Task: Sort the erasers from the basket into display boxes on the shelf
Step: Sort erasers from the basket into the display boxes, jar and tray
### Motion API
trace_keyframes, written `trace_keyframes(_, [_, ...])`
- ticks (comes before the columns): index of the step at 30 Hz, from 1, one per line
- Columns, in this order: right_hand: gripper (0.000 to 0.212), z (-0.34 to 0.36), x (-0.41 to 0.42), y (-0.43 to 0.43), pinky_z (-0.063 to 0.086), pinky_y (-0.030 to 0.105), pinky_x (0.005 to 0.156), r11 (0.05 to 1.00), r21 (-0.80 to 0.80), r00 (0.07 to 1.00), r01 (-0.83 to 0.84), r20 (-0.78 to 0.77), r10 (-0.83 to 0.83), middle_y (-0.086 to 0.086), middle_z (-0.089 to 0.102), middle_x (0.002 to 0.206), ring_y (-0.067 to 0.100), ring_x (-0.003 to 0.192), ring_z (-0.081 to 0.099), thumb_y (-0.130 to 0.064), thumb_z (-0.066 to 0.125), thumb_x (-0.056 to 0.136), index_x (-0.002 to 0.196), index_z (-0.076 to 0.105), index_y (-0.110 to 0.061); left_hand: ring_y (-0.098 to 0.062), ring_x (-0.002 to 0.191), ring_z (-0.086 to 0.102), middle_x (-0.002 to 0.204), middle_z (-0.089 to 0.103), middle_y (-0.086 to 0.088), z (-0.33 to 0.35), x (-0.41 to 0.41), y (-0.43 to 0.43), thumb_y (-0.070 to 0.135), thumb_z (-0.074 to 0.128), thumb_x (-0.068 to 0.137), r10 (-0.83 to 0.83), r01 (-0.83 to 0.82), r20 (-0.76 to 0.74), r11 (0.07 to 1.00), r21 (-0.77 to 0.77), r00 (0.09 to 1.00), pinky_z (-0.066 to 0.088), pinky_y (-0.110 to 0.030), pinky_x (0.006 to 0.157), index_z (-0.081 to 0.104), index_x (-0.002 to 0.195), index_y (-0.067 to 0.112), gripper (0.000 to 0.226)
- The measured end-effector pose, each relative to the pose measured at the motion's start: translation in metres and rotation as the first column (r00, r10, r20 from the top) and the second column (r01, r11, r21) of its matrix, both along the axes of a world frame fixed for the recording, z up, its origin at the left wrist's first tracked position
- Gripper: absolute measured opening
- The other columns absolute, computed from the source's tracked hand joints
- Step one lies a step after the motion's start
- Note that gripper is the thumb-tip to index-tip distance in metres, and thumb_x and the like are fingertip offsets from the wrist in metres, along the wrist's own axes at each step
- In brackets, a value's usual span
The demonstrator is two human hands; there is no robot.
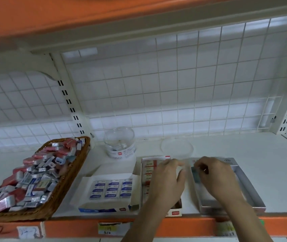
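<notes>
A wicker basket [72, 173] at the left holds several red, blue and silver wrapped erasers [32, 177]. A white-and-blue display box [104, 207] in the middle holds rows of blue-labelled erasers [111, 188]. A red-and-white box [146, 172] stands beside it, partly under my left hand [167, 182], whose fingers reach its far end; whether it holds anything is hidden. My right hand [216, 177] is over the silver box [247, 186], fingers curled and pinching a small teal-grey eraser [196, 173] at the box's left wall.
A clear plastic jar [120, 145] and a clear round lid [176, 147] stand behind the boxes. A wire grid forms the back wall. An orange shelf runs overhead, and the orange front edge [79, 227] carries price labels.
</notes>
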State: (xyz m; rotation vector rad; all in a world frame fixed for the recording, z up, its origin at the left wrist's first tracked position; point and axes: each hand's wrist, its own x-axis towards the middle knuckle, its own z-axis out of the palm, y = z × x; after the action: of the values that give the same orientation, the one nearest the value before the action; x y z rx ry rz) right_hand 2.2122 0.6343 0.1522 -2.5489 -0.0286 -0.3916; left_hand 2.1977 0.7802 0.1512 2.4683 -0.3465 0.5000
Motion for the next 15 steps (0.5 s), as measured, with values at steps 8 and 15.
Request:
trace_keyframes(8, [0.016, 0.025, -0.007, 0.089, 0.048, 0.029, 0.067, 0.982, 0.007, 0.980, -0.187, 0.075, 0.186, -0.001, 0.066, 0.080, 0.020, 0.076, 0.063, -0.009, 0.065, 0.078, 0.087, 0.069, -0.021, -0.015, 0.104, 0.057, 0.108, 0.066, 0.003, 0.015, -0.001, 0.073, 0.019, 0.054, 0.092, 0.136, -0.143, 0.049, 0.974, 0.175, 0.989, 0.045, -0.027, 0.089, 0.065, 0.111, 0.018, 0.022])
trace_keyframes(15, [0.024, 0.021, -0.012, 0.183, 0.041, 0.022, 0.090, 0.934, -0.044, 0.934, -0.355, 0.018, 0.356, -0.006, 0.061, 0.113, 0.010, 0.106, 0.055, -0.026, 0.057, 0.089, 0.113, 0.059, -0.027, -0.017, 0.114, 0.055, 0.120, 0.061, 0.002, 0.027, -0.016, 0.158, 0.017, 0.066, 0.083, 0.281, -0.276, 0.033, 0.906, 0.321, 0.959, 0.046, -0.031, 0.094, 0.060, 0.120, 0.020, 0.037])
